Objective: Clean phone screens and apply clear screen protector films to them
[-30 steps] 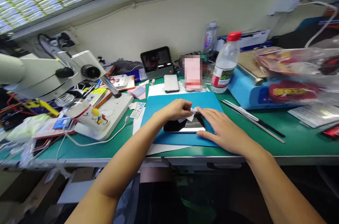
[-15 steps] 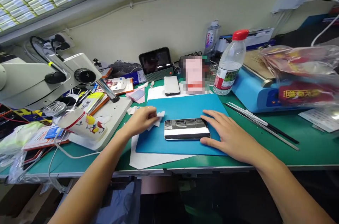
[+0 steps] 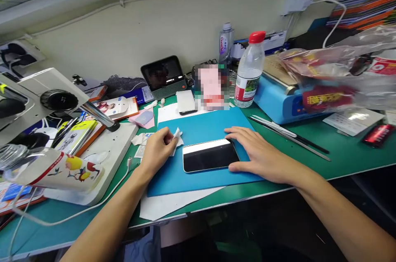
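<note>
**Phone (image 3: 211,156) lies crosswise between left hand (image 3: 159,146) and right hand (image 3: 260,152), right hand nearer**

Closest to the near edge of the table (image 3: 346,150), a white paper (image 3: 173,204) sticks out from under the near left part of the blue mat (image 3: 185,183). The phone lies flat on the mat, dark glass up, its long axis running left to right, roughly in line with the table's near edge.

The right hand is the nearer one. Its fingers are spread apart from the thumb, straddling the phone's right end: thumb at the near right corner, fingertips by the far right corner. How firmly they press, I cannot tell.

The left hand is off the phone's left end, over the mat's left edge. Its fingers are pinched together on a crumpled tissue (image 3: 177,136), which pokes out toward the phone's far left corner. From these fingers the phone lies to the right and slightly nearer the person; hand and phone are apart.

Farther off, slim tools (image 3: 287,132) lie beyond the mat's right edge, and a red-capped bottle (image 3: 249,76) stands just past its far right corner.
</note>
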Motion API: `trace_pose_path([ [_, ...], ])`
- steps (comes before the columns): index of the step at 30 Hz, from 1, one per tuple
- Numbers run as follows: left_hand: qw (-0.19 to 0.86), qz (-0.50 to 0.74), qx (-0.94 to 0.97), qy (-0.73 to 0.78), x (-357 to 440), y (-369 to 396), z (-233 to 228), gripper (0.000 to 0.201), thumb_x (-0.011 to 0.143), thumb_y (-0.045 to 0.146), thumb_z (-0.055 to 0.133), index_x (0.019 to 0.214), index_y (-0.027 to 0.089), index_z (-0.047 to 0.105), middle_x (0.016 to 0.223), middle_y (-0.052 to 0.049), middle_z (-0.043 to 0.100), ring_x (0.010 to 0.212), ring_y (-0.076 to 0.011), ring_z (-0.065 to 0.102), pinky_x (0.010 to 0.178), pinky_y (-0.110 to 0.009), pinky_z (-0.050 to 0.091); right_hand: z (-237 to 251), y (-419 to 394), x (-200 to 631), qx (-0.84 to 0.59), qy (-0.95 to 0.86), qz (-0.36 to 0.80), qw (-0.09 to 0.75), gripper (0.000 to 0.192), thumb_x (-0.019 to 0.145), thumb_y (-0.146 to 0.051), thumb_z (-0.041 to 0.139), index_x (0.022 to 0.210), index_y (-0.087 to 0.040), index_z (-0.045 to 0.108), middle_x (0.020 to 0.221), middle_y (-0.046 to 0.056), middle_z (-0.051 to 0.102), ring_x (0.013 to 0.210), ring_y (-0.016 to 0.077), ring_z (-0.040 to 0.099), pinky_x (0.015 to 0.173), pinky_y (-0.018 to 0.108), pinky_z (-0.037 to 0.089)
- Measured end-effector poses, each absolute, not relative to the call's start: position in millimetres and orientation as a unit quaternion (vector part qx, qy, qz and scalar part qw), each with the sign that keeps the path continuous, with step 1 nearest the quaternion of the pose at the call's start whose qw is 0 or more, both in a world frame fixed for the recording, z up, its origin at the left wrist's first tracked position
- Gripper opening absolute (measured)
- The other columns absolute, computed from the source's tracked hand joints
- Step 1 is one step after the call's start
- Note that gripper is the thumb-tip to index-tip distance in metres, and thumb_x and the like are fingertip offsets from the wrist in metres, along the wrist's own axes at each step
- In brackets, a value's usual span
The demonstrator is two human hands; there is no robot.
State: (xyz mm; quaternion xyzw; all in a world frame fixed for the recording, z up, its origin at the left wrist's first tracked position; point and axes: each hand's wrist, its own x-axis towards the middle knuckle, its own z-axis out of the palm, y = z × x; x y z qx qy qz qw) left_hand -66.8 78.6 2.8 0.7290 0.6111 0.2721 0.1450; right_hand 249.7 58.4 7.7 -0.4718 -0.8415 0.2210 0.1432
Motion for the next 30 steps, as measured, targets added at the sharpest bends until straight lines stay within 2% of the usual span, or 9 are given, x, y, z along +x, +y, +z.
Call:
trace_pose_path([
  [4,0.165,0.296,0.708,0.620,-71.5,79.9,3.4,0.009,0.085,0.025,0.060,0.091,0.022,0.053,0.077,0.003,0.055,0.067,-0.0160,0.049,0.060,-0.027,0.036,7.3,60.6,253.1,-0.481,-0.833,0.234,0.142,0.083,0.078,-0.070,0.065,0.146,-0.027,0.045,0.158,0.013,0.043,0.145,0.0404,0.037,0.112,0.059,0.039],
  [8,0.153,0.345,0.719,0.584,-69.6,77.9,4.9,0.020,0.087,0.018,0.055,0.107,0.022,0.054,0.097,-0.002,0.059,0.079,-0.0180,0.053,0.065,-0.028,0.041,7.6,65.0,266.3,-0.493,-0.833,0.213,0.133,0.079,0.079,-0.068,0.065,0.145,-0.029,0.047,0.160,0.012,0.039,0.147,0.0408,0.034,0.113,0.060,0.039],
  [13,0.126,0.382,0.786,0.470,-66.7,72.4,8.6,0.026,0.089,0.005,0.044,0.104,0.022,0.057,0.104,-0.005,0.062,0.098,-0.0212,0.055,0.085,-0.033,0.045,8.3,73.5,273.6,-0.491,-0.848,0.180,0.091,0.082,0.080,-0.068,0.063,0.150,-0.029,0.045,0.163,0.012,0.037,0.147,0.0440,0.034,0.111,0.064,0.041],
  [15,0.131,0.368,0.804,0.448,-67.3,69.6,10.9,0.030,0.086,0.000,0.042,0.100,0.023,0.057,0.100,-0.004,0.064,0.096,-0.0214,0.056,0.085,-0.034,0.045,13.4,74.5,260.6,-0.486,-0.852,0.172,0.092,0.081,0.082,-0.067,0.063,0.151,-0.029,0.043,0.162,0.013,0.037,0.146,0.0448,0.034,0.109,0.066,0.042],
  [17,0.149,0.347,0.820,0.431,-68.2,66.5,13.9,0.029,0.085,0.001,0.044,0.100,0.023,0.058,0.098,-0.003,0.065,0.093,-0.0216,0.056,0.083,-0.035,0.045,21.2,73.7,237.4,-0.467,-0.859,0.176,0.113,0.069,0.087,-0.062,0.059,0.146,-0.027,0.050,0.155,0.014,0.046,0.144,0.0418,0.040,0.109,0.063,0.043],
  [20,0.180,0.300,0.846,0.403,-68.2,63.0,16.6,0.025,0.091,0.021,0.061,0.115,0.022,0.058,0.110,-0.005,0.065,0.100,-0.0242,0.055,0.090,-0.039,0.045,30.0,73.5,195.7,-0.415,-0.878,0.196,0.135,0.039,0.102,-0.039,0.041,0.131,-0.023,0.061,0.135,0.012,0.062,0.127,0.0300,0.056,0.105,0.051,0.049],
  [22,0.180,0.265,0.858,0.403,-67.1,62.9,15.5,0.054,0.084,0.045,0.076,0.127,0.021,0.055,0.121,-0.008,0.061,0.108,-0.0277,0.053,0.096,-0.044,0.043,29.6,75.6,173.6,-0.393,-0.891,0.176,0.142,0.037,0.102,-0.024,0.036,0.124,-0.022,0.065,0.124,0.011,0.065,0.116,0.0273,0.060,0.097,0.048,0.053],
  [24,0.165,0.237,0.862,0.417,-65.8,64.3,12.4,0.076,0.072,0.061,0.083,0.130,0.020,0.056,0.124,-0.010,0.058,0.111,-0.0302,0.051,0.100,-0.047,0.042,25.0,78.2,160.2,-0.373,-0.904,0.152,0.146,0.036,0.099,-0.015,0.038,0.121,-0.020,0.067,0.117,0.011,0.066,0.108,0.0262,0.060,0.091,0.046,0.054],
  [30,0.141,0.188,0.866,0.441,-65.6,68.4,5.7,0.078,0.065,0.070,0.082,0.125,0.023,0.064,0.120,-0.009,0.058,0.111,-0.0310,0.049,0.102,-0.050,0.040,10.7,77.0,151.8,-0.370,-0.909,0.106,0.160,0.031,0.095,-0.008,0.043,0.115,-0.014,0.066,0.110,0.011,0.066,0.098,0.0263,0.059,0.085,0.046,0.054],
])
